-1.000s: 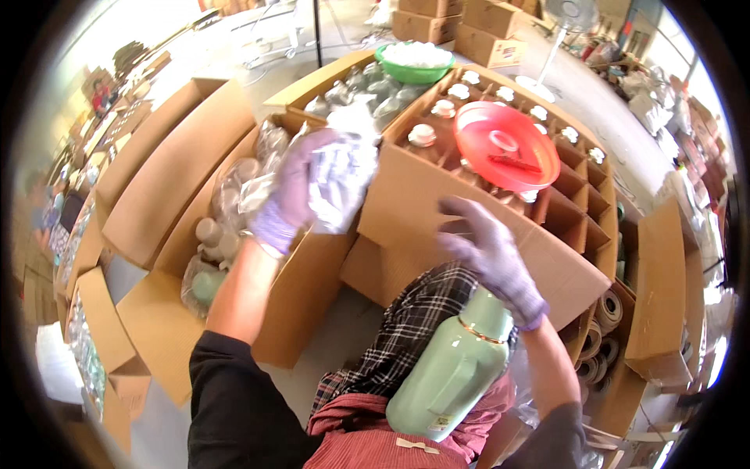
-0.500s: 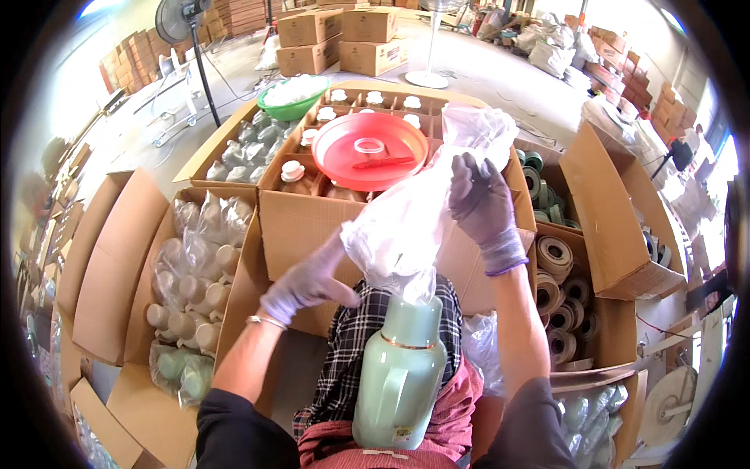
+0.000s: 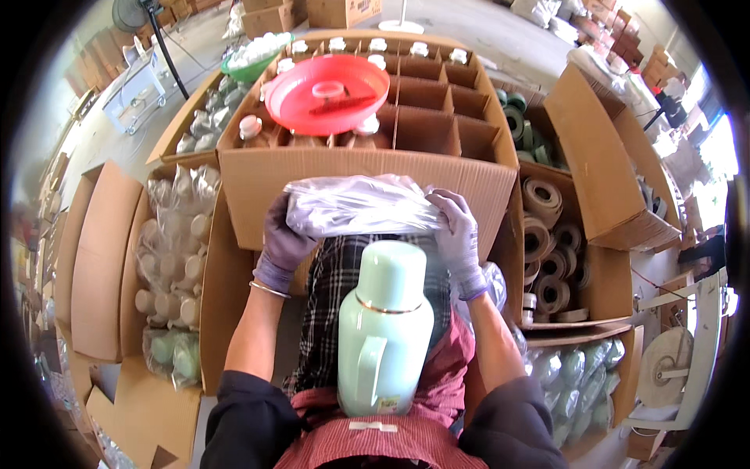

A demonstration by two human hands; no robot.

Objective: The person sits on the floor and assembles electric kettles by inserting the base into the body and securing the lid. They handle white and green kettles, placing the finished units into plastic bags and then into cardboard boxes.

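I hold a crumpled clear plastic bag (image 3: pixel 355 205) stretched crosswise at the centre of the frame, its long axis running left to right. My left hand (image 3: pixel 283 234), in a purple-grey glove, is closed on the bag's left end; my right hand (image 3: pixel 457 230), gloved the same, pinches the right end. Both grips are clamped on the bag, about level with each other.

Directly below the bag in the frame stands a pale green vacuum flask (image 3: pixel 384 332) with a rounded cap and a side handle, upright on my lap against a red striped apron (image 3: pixel 375 438). Its cap sits just under the bag's lower edge, between my two hands, neither clearly nearer.

Above the bag is the near flap of a brown divided cardboard carton (image 3: pixel 359 168), with a red plastic basin (image 3: pixel 332 92) resting on its cells. At left, an open box of bagged flasks (image 3: pixel 176 258); at right, a box of brown paper rolls (image 3: pixel 551 242). Room is tight on both sides.
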